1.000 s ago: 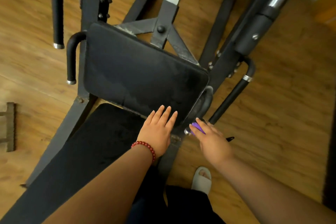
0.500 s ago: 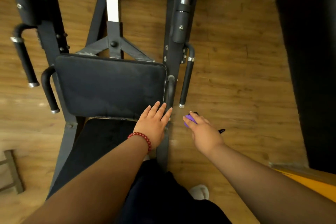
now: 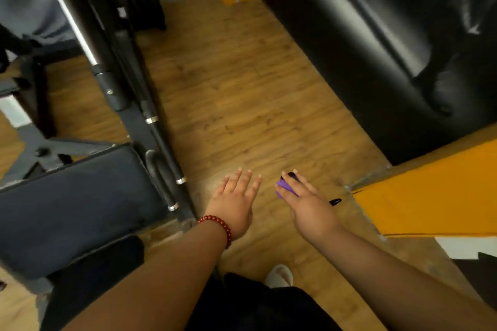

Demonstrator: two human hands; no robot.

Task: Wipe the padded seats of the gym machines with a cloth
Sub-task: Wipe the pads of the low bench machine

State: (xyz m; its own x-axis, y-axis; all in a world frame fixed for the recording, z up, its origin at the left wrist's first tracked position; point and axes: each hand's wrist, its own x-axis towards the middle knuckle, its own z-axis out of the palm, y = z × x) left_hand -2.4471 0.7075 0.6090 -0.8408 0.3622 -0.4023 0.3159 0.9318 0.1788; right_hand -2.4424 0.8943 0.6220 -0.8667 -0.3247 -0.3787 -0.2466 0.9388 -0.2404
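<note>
Left hand [image 3: 233,201] out over the wooden floor [image 3: 242,94], palm down, fingers straight and fanned apart, nothing in it and touching nothing. Red bead bracelet [image 3: 218,226] around that wrist.

Right hand [image 3: 309,205] just beside it, also above the floor, fingers stretched forward and pinching a purple cloth [image 3: 283,188] underneath them (only a small bunched corner visible past the forefinger). Something black at the fingertips and a thin black strap [image 3: 335,201] poking out at the far side of the hand; hard to tell what either belongs to.

Padded seat [image 3: 75,204] low on the left, dark and flat, well apart from the cloth and from both hands. Along its right edge a curved grab handle [image 3: 155,166], and behind that the slanted dark machine frame [image 3: 113,83] with a bright metal bar running up it.

To the upper right a glossy black sofa [image 3: 390,48]; below it a yellow panel [image 3: 430,196]. At the bottom, between the forearms, a pale slipper [image 3: 281,274] on the floor.
</note>
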